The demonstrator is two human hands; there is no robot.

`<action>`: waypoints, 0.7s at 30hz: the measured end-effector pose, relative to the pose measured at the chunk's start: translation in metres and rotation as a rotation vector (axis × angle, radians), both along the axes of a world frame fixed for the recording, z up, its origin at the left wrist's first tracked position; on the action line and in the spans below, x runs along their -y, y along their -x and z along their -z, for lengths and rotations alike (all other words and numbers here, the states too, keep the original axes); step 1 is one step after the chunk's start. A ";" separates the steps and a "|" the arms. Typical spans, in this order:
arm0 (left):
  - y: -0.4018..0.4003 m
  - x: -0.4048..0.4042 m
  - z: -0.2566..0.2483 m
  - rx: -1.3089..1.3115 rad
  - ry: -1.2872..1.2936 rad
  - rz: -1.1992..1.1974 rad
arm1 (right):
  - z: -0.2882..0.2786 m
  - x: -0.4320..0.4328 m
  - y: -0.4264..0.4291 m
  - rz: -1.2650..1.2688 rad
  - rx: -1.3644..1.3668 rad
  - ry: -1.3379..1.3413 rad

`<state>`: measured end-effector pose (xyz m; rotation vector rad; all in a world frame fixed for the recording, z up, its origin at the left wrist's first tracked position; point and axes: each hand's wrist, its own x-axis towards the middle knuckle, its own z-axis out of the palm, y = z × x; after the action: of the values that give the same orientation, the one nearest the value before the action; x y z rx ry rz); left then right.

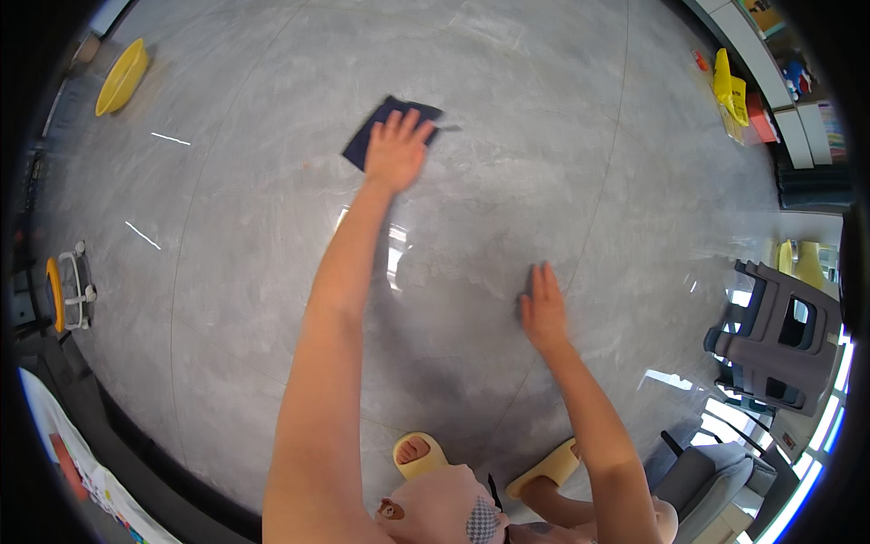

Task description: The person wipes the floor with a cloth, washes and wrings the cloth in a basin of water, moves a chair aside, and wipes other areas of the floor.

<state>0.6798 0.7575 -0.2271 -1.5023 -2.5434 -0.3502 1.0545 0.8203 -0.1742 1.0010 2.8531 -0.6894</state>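
Observation:
My left hand [397,151] lies flat with spread fingers on a dark navy cloth [360,144], pressing it against the glossy grey floor [462,224]. The cloth is roughly square, its edges showing around the fingers. Lower and to the right, my right hand [546,307] is close to the floor, fingers extended, holding nothing; whether it touches the floor cannot be told. Both arms reach forward over my yellow slippers [423,457].
A yellow basin [122,77] stands at the upper left, above a wheeled frame with an orange ring [56,295]. On the right are a yellow bag [731,88], a grey-brown plastic structure [792,333] and a grey chair [707,479]. A dark sofa edge [129,469] curves along the lower left.

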 end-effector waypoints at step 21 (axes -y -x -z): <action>-0.043 0.055 -0.031 0.183 0.300 0.495 | -0.037 -0.019 0.065 -0.328 0.855 0.057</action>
<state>0.7227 0.7027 -0.1957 -2.3170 -2.4028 -0.1734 0.9893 0.8395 -0.1371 0.5824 2.1383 -0.2186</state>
